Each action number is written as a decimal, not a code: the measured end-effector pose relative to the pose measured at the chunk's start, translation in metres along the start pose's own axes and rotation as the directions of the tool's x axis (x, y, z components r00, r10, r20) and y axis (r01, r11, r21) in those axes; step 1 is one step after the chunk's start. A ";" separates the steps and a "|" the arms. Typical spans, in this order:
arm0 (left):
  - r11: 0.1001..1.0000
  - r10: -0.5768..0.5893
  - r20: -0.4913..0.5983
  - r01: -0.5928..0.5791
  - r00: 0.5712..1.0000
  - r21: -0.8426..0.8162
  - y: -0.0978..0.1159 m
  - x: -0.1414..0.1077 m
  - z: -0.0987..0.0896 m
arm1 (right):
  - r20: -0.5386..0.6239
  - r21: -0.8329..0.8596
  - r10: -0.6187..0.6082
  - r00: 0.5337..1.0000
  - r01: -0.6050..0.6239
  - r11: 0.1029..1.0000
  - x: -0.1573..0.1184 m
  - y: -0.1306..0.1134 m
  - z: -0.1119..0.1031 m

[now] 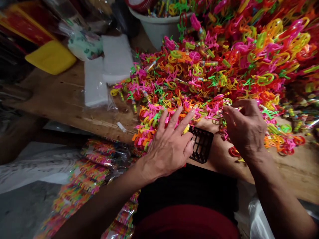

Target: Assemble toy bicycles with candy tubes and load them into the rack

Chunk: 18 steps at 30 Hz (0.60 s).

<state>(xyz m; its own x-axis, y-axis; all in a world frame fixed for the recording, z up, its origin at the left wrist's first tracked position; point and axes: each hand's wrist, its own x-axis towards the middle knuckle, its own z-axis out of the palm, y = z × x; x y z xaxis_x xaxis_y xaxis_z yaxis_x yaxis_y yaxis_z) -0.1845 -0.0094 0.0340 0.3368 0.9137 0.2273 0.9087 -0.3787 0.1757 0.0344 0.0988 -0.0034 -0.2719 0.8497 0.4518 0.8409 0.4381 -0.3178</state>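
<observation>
My left hand lies spread, palm down, over rows of small bright plastic toys. Its thumb side rests at the edge of a black gridded tray, whose left part is hidden under the hand. Bare grid cells show on the tray's right. My right hand is closed in a pinch at the near edge of a big heap of loose toys. From its fingertips sticks out a small plastic toy with a yellow-green ring; the rest of it is hidden.
Behind the heap stands a pale bucket with more toys inside. White plastic bags lie on the wooden table, near a yellow object. Packed bags of toys hang or lie below the table's front edge on the left.
</observation>
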 end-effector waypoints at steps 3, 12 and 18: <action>1.000 -0.008 -0.010 0.008 1.000 -0.001 0.002 -0.002 0.001 | 0.010 0.052 -0.014 1.000 0.014 0.999 -0.022 -0.001 -0.016; 1.000 0.000 0.029 0.001 1.000 -0.016 0.005 -0.010 -0.001 | 0.240 0.480 0.222 0.945 -0.314 0.819 -0.077 -0.008 0.007; 0.993 -0.004 0.091 0.014 0.996 -0.115 0.002 -0.006 -0.018 | 0.176 0.459 0.063 0.982 -0.138 0.878 -0.080 -0.026 -0.001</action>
<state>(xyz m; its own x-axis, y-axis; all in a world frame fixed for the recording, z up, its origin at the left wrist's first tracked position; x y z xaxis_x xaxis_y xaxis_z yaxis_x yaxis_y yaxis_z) -0.1892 -0.0182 0.0504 0.3547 0.9247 0.1384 0.8788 -0.3803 0.2883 0.0350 0.0190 -0.0303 -0.2963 0.9139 0.2774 0.5608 0.4016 -0.7240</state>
